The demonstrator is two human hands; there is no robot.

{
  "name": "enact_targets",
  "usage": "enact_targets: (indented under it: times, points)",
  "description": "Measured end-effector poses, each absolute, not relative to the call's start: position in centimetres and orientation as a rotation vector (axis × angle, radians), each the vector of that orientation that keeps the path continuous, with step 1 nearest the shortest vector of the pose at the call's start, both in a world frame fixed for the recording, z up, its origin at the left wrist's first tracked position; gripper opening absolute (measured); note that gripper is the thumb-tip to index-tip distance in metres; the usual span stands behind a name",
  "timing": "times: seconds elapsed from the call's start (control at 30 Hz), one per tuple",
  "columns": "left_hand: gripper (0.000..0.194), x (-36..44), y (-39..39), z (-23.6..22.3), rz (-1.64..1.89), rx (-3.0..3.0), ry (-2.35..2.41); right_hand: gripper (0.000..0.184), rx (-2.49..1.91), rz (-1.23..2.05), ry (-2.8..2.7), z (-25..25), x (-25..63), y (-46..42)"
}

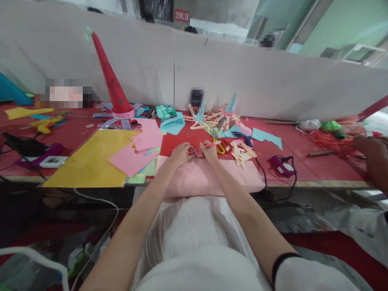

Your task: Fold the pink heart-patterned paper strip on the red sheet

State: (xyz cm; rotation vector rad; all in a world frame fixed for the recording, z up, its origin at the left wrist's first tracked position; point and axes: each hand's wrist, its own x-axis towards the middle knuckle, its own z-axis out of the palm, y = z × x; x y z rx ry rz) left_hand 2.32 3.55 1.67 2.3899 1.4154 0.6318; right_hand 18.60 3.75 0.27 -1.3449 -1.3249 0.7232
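My right hand (210, 151) is closed around a pinkish pen (217, 143), its tip low over the work and hidden by the fingers. Close beside it, my left hand (181, 152) presses with bent fingers on a small reddish piece (190, 152), too small to make out. Both hands rest over a red sheet (174, 141), at the edge of a pink folded cloth or cushion (194, 178). Yellow-handled scissors (223, 151) lie just right of my right hand. Pale cut strips (241, 152) are heaped beyond them.
On the left are a large yellow sheet (93, 157), cut pink paper (133, 157), a tall red cone (112, 81) and a yellow glue gun (50, 124). A purple box (283, 165) with a cable stands right. Another person's hand (374, 155) reaches in at the far right.
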Motion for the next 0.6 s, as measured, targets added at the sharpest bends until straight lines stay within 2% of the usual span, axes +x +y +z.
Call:
enact_targets:
  times: [0.6]
  points:
    - [0.03,2.34,3.25,2.21,0.607,2.385,1.419,0.024,-1.357,0.733,-1.259,0.43,18.4,3.95]
